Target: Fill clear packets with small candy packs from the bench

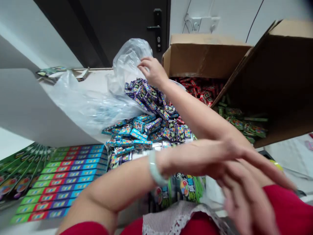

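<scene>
While loose heap of purple-and-blue foil packets (149, 120) sits unboxed at centre, right hand (153, 71) curls half-open against clear plastic bag (129, 62) at 12 o'clock; left hand (234, 173) blurred at 4 o'clock, spread open, nothing visibly held; flat rainbow-striped boxes (61, 182) lie in rows at 8 o'clock.

The left hand (215, 160) has fingers (241, 204) that blur at 5 o'clock and run off the bottom edge. At 2 o'clock, the open brown corrugated cardboard box (276, 81) is cut off by the right edge, its flap hiding part of the red packets (195, 88). Print on the small purple-and-blue foil packets (151, 120) is too small to read; the long green-and-red printed cards (56, 186) at 8 o'clock disappear beneath the left forearm (114, 186).
</scene>
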Demonstrator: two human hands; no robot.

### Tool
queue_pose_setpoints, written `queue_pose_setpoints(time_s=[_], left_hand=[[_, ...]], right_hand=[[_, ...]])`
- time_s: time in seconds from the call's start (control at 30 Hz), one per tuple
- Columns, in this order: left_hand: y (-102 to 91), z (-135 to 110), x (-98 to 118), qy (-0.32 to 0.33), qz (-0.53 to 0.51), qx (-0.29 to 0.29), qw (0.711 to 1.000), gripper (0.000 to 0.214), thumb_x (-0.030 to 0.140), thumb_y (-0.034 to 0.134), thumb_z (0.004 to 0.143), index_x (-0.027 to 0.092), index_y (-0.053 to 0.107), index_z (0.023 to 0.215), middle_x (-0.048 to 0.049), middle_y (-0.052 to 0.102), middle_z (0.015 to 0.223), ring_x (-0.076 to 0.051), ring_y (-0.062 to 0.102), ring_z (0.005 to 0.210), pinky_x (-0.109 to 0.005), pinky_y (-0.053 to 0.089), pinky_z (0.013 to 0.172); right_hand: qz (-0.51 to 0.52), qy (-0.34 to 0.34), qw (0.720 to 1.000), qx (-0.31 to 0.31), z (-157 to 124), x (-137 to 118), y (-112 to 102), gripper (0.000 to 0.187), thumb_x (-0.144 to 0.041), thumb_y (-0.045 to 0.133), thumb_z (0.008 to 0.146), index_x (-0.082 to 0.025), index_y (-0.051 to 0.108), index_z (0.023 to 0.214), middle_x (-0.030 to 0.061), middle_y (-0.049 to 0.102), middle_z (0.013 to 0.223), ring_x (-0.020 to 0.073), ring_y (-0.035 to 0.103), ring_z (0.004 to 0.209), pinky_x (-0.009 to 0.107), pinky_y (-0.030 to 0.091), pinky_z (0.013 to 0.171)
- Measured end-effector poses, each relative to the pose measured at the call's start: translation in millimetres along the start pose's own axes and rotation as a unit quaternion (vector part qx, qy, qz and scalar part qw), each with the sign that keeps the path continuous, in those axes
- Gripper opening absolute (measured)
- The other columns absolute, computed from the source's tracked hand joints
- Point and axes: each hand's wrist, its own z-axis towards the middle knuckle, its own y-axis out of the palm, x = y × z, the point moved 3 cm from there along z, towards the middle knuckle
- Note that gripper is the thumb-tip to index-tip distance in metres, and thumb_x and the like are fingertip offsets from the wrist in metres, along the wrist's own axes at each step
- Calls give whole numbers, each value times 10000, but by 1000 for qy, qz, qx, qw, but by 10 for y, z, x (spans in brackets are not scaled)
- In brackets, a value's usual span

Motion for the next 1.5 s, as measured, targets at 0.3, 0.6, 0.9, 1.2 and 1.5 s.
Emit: queue_pose_setpoints(time_s=[0.3,0.6,0.9,1.2,1.5], left_hand=[[1115,-531,519,41,-281,-155,946,557,611,241,947,218,551,1192,-72,648,1205,-211,659,1018,-356,513,875],[1657,-1356,184,-26,-346,-384,856,663,667,309,903,133,566,1201,-168,676,1133,-263,700,923,-381,541,804],[2045,-2044,-6,-48,-355,-440,824,721,700,455,831,156,490,1303,-189,648,1178,-278,681,973,-370,537,787],[842,-1235,-852,96,196,40,975,376,397,411,931,141,583,1145,-153,601,1210,-260,564,1139,-446,419,1005],[376,-733,-1383,63,505,-58,859,488,59,683,597,148,623,1074,-128,604,1152,-291,547,1119,-415,408,1013]], right_hand=[[-75,1,997,4,-950,-180,-618,220,-289,488,903,-197,687,929,67,627,1165,217,574,1027,351,414,931],[75,105,969,209,-1310,-294,-978,152,-211,531,908,-145,668,894,20,658,950,106,559,938,217,403,920],[274,275,852,352,-1953,74,-937,306,-339,403,940,-143,621,1025,34,687,948,91,649,820,198,497,741],[195,384,890,151,-3070,240,-646,131,-274,619,769,-157,670,795,20,688,746,168,650,764,322,519,788],[138,400,906,-1,-3098,464,229,612,-291,799,615,-189,573,1174,83,684,1050,245,648,986,374,477,898]])
